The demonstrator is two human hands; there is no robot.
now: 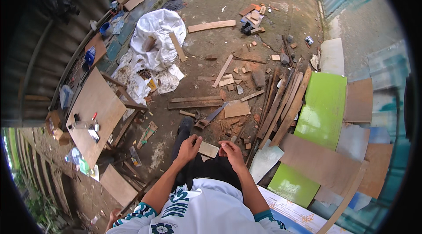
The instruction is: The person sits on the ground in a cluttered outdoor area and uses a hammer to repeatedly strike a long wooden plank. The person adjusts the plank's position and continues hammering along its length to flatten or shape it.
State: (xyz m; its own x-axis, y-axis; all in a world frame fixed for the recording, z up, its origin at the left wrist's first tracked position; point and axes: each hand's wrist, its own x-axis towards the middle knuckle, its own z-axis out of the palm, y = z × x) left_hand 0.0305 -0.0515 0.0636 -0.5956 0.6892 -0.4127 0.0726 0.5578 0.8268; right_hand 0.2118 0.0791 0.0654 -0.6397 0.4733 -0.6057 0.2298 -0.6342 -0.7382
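My left hand (190,147) and my right hand (231,152) hover over my lap, a short gap apart. Both have curled fingers pressed together; anything inside them is too small or hidden to make out. Between them a small pale wooden board (208,149) lies flat in front of my dark trousers. Whether either hand touches it, I cannot tell. Just beyond, a handsaw (214,114) with a wooden handle rests on the ground, beside a hammer (188,113). Close by lie a square piece of plywood (237,108) and two long planks (195,102).
Long wooden strips (288,106) are piled to my right, beside a bright green panel (320,111) and brown sheets (323,157). On the left stands a wooden table (99,111) with small items on it. A white sack (158,31) and scattered offcuts (226,80) lie ahead.
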